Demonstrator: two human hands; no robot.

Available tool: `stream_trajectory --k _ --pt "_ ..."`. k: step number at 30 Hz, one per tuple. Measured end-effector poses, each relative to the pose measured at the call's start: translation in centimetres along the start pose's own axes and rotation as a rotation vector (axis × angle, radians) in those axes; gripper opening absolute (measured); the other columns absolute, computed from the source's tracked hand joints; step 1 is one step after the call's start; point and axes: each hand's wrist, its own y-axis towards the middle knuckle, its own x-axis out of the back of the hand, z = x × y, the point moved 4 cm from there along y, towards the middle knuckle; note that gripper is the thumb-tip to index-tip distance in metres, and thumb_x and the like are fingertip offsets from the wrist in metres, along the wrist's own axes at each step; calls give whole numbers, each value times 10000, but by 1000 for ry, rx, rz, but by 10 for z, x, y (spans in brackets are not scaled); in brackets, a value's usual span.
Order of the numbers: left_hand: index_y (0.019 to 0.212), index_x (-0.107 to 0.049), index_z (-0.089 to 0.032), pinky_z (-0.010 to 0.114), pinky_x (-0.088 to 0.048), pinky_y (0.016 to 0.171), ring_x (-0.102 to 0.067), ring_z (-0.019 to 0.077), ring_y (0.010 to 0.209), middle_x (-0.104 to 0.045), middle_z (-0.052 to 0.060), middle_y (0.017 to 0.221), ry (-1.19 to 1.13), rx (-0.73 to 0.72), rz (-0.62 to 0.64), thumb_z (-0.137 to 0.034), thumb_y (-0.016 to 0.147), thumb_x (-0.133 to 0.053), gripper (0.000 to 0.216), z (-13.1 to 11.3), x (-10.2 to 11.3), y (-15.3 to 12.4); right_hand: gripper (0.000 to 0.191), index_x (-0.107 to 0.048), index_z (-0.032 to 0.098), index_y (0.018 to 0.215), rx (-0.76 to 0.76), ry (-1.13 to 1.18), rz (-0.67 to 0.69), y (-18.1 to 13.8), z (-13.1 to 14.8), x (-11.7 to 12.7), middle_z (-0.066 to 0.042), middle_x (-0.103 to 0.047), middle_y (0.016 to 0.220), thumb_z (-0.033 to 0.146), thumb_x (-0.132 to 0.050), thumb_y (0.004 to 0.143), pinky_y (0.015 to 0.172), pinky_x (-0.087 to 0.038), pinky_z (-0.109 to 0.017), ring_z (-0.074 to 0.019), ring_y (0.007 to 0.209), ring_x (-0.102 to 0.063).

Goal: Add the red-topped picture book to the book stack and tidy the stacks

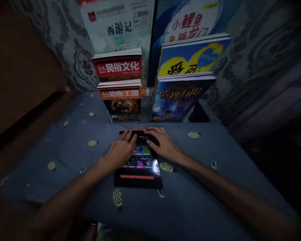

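Observation:
A dark book (137, 170) lies flat on the blue patterned cloth, showing rows of small colourful pictures and a red text strip. My left hand (124, 147) rests on its upper left part, fingers stretched over the cover. At the upper right corner, my right hand (162, 142) touches the book with its thumb apart from its bent fingers. Neither hand lifts the book; its upper corners are partly hidden under the fingers.
Behind the book stand upright books: an orange-topped lion book (124, 103), a red-topped book (117, 67), a dark blue book (180, 98) and a blue-yellow book (193, 55). Larger books (120, 30) lean farther back against patterned fabric (82, 63). The cloth (72, 147) spreads around.

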Motion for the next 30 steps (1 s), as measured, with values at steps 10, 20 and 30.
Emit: stream_trajectory --k 10,20,30 --pt "1376 -537 -86 474 -466 1104 -511 335 1376 -551 219 1447 2 111 -77 -269 1014 -470 411 5 4 -3 333 -662 237 1220 13 166 -107 -7 -10 6 -108 -693 1199 227 -493 934 1000 -487 -546 -285 1145 -607" --pt "1350 -552 -66 502 -460 1107 -521 336 1368 -541 226 1454 -69 94 -111 -294 1013 -473 414 5 4 2 343 -655 274 1231 -110 339 -179 -6 -30 3 -63 -716 1197 251 -441 963 1024 -499 -479 -237 1139 -656" --pt "1395 -520 -114 491 -380 1159 -448 266 1435 -512 160 1503 -185 -58 -130 -276 1023 -431 415 -12 0 19 336 -634 240 1234 -111 355 -154 -4 -31 3 -84 -705 1250 251 -439 961 1049 -485 -473 -239 1185 -649"
